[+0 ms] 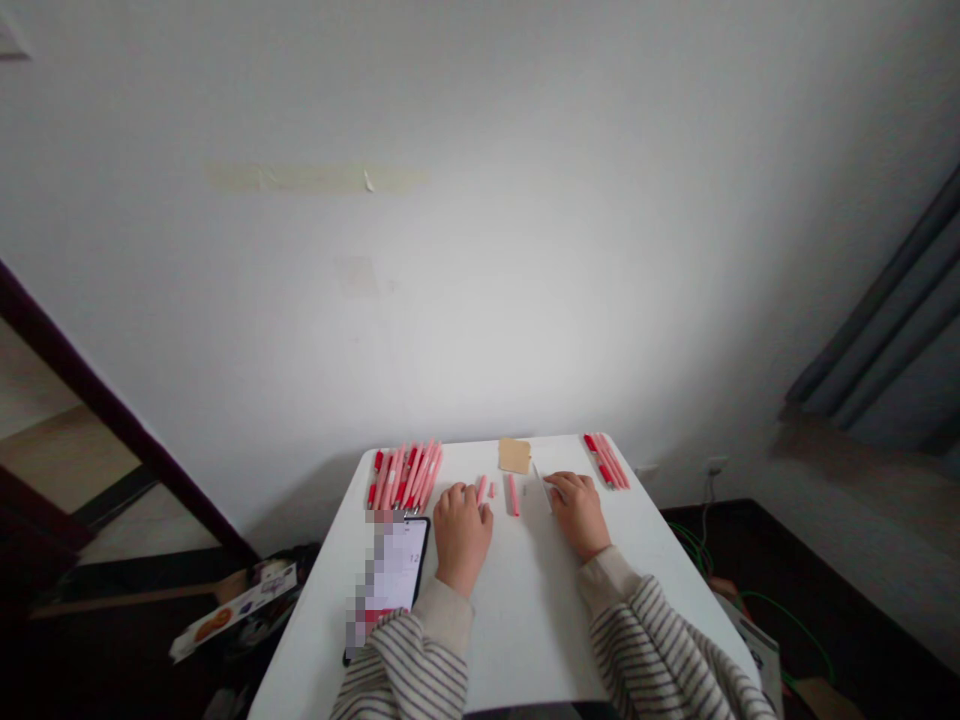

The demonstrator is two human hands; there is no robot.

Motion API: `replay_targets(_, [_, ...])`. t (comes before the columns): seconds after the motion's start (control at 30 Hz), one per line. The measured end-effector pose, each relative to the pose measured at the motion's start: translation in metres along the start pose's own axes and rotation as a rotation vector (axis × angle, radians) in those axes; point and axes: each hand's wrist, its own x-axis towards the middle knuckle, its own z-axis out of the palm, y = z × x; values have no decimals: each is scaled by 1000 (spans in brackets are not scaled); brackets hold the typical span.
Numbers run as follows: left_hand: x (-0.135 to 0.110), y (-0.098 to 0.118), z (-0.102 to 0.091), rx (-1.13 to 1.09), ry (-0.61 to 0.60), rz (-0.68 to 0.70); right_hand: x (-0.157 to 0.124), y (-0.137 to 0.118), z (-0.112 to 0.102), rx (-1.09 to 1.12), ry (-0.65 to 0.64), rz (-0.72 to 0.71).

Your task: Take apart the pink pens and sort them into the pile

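"White table (525,640), pale wall (525,250) behind. Which step is this?"

"Fingering small parts, I'd judge: a pink barrel (514,495) lies between the hands, a small pink piece (493,490) near it."

"And the hands?"

"Left hand (463,530) bends beside a pink tube (481,489); right hand (576,510) meets a slim pale rod (538,477). Whether either grips, I can't tell."

"Around them?"

"Tan square (514,456), left pens (405,475), right pens (607,461), phone (403,560)."

"Next move calls for?"

"Light, precise fingertips, I'd say; these parts look small."

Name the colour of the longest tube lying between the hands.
The tube is pink, its near end deeper pink; head view.
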Motion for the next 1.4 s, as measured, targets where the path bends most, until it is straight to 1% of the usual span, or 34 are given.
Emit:
replay_targets(0.17, [0, 2, -3, 2, -7, -2, 1, -13, -3, 38, -6, -60])
replay_targets(0.43, [1, 6, -7, 5, -13, -1, 13, -45, -2, 58, -130, -129])
replay_targets(0.67, [-2, 12, -10, 12, -18, -15, 22, -64, 5, 41, -203, -130])
replay_targets(0.8, [-1, 13, -12, 15, -14, -12, 23, -67, 7, 6, -197, -138])
replay_targets(1.03, [-1, 13, -12, 4, 1, -4, 23, -65, 11, 8, -171, -161])
replay_targets(1.23, [-1, 13, -13, 5, -10, -6, 23, -65, 10, 29, -161, -159])
replay_targets(1.4, [-1, 12, -13, 3, -9, -7, 21, -59, 6, 80, -90, -166])
